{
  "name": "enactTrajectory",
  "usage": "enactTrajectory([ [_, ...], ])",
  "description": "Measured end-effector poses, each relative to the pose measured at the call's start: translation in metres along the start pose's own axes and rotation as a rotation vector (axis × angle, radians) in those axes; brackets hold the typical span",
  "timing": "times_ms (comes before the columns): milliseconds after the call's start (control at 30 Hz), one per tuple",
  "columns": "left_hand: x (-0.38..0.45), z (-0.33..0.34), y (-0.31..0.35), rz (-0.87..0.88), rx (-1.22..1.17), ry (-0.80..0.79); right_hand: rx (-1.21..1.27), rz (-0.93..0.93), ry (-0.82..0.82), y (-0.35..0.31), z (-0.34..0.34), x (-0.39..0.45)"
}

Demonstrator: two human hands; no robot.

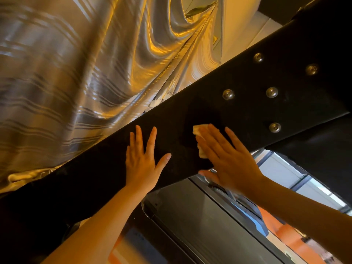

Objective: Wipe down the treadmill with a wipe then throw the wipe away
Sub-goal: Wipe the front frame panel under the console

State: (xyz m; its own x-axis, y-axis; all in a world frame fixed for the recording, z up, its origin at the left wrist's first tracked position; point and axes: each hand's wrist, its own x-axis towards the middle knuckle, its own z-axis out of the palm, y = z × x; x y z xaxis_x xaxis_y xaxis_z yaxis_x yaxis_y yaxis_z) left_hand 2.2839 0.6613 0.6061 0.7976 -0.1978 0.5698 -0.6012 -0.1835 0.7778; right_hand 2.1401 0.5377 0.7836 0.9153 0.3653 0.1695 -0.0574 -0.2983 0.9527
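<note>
Striped curtains (pixel 72 77) hang behind the black treadmill beam (pixel 190 107); the left hand (pixel 142 159) is laid flat on it, the wipe (pixel 200 139) pressed under the flat right hand (pixel 228 159) near its lower edge.

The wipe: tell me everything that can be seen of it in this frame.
The wipe is a small, pale cream sheet that looks like thin, crumpled paper or cloth. It lies flat against the black treadmill beam, pressed there under the straight fingers of the right hand. Only its upper corner and left edge show past the fingers; the rest is hidden. The left hand rests flat on the beam beside it, apart from it.
</note>
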Motion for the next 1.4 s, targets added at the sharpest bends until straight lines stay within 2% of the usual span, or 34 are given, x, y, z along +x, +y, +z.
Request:
enactTrajectory([
  [133, 0.0, 0.001, -0.001, 0.009, 0.005, 0.011, 0.046, 0.069, 0.019, -0.003, -0.002, 0.013],
  [333, 0.0, 0.001, -0.002, 0.017, 0.008, 0.021, 0.044, -0.113, -0.067, -0.024, 0.009, -0.024],
  [433, 0.001, 0.001, -0.002, 0.012, 0.01, 0.012, -0.016, -0.095, -0.062, -0.017, 0.006, -0.014],
  [567, 0.001, 0.0, -0.001, 0.005, 0.014, -0.003, 0.041, -0.029, -0.041, -0.022, 0.005, -0.007],
  [733, 0.0, 0.002, -0.002, 0.009, 0.015, 0.01, 0.057, -0.154, -0.077, -0.034, 0.01, -0.037],
  [933, 0.0, 0.004, -0.003, 0.015, 0.004, 0.03, 0.051, -0.086, -0.023, -0.019, 0.002, 0.018],
  [1067, 0.0, 0.006, -0.003, 0.014, -0.011, 0.054, 0.025, -0.064, -0.065, -0.002, -0.006, 0.059],
  [1267, 0.0, 0.013, 0.007, -0.07, -0.104, 0.116, 0.092, -0.193, -0.05, -0.008, -0.001, 0.037],
  [1400, 0.001, 0.016, 0.011, -0.097, -0.109, 0.156, 0.079, -0.229, -0.041, 0.003, -0.005, 0.058],
])
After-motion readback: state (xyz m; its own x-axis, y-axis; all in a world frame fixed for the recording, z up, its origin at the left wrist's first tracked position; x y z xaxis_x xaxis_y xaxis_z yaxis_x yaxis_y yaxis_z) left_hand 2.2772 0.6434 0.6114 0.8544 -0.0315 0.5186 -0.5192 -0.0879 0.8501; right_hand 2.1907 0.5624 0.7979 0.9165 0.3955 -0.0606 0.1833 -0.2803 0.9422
